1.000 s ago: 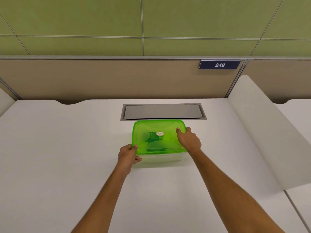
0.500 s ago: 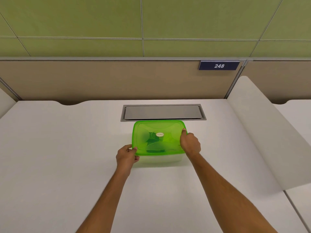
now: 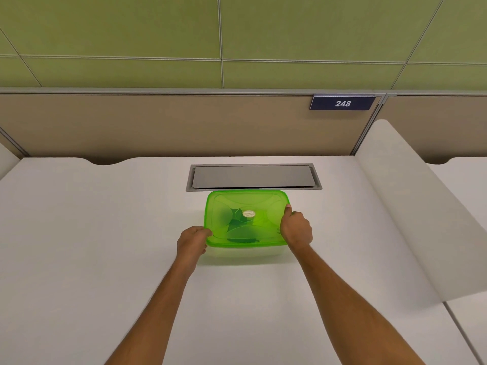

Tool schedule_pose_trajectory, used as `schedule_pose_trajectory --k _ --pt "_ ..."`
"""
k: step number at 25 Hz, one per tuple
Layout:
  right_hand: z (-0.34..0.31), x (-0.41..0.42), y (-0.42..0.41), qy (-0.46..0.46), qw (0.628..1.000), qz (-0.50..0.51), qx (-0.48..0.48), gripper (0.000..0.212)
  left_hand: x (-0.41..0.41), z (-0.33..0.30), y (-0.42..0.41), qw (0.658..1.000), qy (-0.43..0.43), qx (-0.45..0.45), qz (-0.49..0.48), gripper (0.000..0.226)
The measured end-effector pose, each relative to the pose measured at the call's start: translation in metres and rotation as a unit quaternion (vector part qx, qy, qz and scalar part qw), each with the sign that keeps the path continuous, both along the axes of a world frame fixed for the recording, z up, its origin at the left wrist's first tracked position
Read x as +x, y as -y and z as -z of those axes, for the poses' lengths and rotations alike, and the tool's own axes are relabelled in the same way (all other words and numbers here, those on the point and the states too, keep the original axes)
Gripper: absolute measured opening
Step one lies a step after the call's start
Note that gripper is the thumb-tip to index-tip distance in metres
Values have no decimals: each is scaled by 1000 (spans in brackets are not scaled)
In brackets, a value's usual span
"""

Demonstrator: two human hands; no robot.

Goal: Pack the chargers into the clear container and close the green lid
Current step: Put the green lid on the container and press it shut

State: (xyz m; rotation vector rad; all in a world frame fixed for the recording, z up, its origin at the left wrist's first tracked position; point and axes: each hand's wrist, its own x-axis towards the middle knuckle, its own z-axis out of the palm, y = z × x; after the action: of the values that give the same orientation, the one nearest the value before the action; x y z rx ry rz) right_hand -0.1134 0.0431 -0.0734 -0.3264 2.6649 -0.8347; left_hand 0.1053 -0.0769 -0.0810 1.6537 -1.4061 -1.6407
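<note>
Container: the clear container (image 3: pixel 246 252) sits on the white bench (image 3: pixel 79 246), just in front of the grey metal hatch (image 3: pixel 253 177) set into the bench top.
Lid: the green lid (image 3: pixel 246 206) lies flat over the container and covers its whole top; a small round pale sticker (image 3: pixel 248 213) sits near its middle.
Chargers: dark shapes (image 3: pixel 241 231) show dimly through the green lid; too blurred to tell how many or how they lie.
Left hand: the left hand (image 3: pixel 193 242) is at the lid's near left corner, its grip curled against the rim; whether it pinches the rim or only presses it cannot be told.
Right hand: the right hand (image 3: pixel 296 229) is on the lid's right edge, thumb (image 3: pixel 287 210) on top of the lid, the other fingers folded down over the side, its grip pinching the rim.
Surroundings: a beige partition (image 3: pixel 158 125) stands behind the bench with a dark plate reading 248 (image 3: pixel 342 103); a white divider (image 3: pixel 411 206) rises on the right.
</note>
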Motion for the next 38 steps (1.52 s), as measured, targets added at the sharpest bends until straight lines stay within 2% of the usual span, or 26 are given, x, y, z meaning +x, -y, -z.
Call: schedule_pose_trajectory --k 2,5,9,14,19,33,38 --pt "1 0 0 -5 1000 -3 3 64 -9 -5 9 1000 2 -15 22 14" --pt "1 -1 0 -11 1000 -3 4 64 -32 -8 27 997 -7 -45 63 41" --pt "3 0 1 -16 1000 2 10 63 -59 -8 54 977 125 -129 117 46" --pt "4 -2 1 -17 1000 0 16 63 -84 -12 78 949 206 -188 144 57" --pt "6 -2 2 -24 1000 2 17 62 -99 -12 85 922 278 -236 132 56" --pt "7 -4 4 -34 999 -23 18 62 -99 -3 98 933 257 -230 105 43" --pt "3 -12 6 -16 997 -57 55 55 -99 -4 95 930 259 -242 94 46"
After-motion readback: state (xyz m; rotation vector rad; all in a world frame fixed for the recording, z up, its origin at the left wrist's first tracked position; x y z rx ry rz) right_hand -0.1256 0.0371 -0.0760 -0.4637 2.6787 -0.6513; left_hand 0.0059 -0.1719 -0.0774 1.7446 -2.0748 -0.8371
